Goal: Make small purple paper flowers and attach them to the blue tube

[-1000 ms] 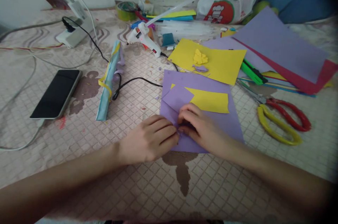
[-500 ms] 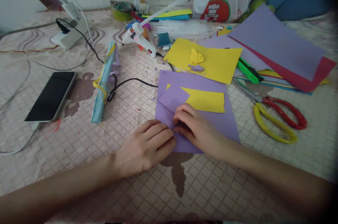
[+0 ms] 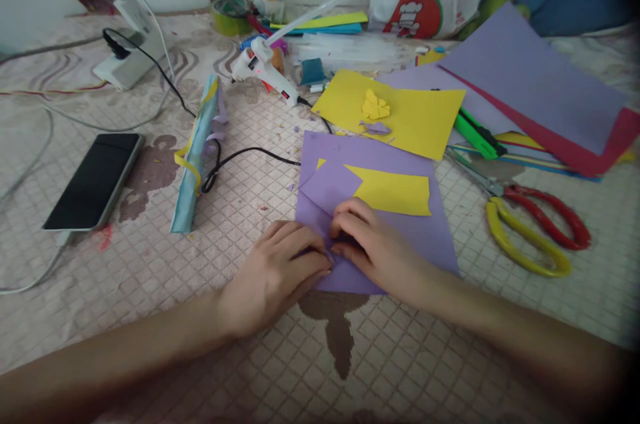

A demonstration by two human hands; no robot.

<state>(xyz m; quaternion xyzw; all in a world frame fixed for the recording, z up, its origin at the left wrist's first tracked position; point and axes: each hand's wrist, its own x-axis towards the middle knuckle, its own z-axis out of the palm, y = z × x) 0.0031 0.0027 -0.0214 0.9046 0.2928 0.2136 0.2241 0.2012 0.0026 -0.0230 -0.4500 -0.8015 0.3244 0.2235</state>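
My left hand [image 3: 277, 271] has its fingers curled together over the lower left part of a large purple sheet [image 3: 415, 237]. Beside it, my right hand [image 3: 375, 244] is pinched, its fingertips nearly meeting the left ones. Whatever lies between the fingertips is purple and too small to make out. Just beyond the hands, a smaller purple paper piece [image 3: 333, 184] overlaps a yellow strip [image 3: 395, 192], both on the large sheet. Behind is a yellow sheet [image 3: 420, 117] bearing a folded yellow paper shape [image 3: 375, 105] and a purple scrap [image 3: 376, 128].
Scissors [image 3: 530, 224] and a green cutter [image 3: 477, 134] lie on the right. A glue gun [image 3: 270, 74] with a black cord stands behind. To the left are a blue paper stick [image 3: 196, 157], a phone [image 3: 93, 181] and a power strip [image 3: 127, 64].
The fingers of my left hand have shifted slightly, the thumb and index finger now showing more. My right hand keeps nearly the same pose. The view has moved a little.
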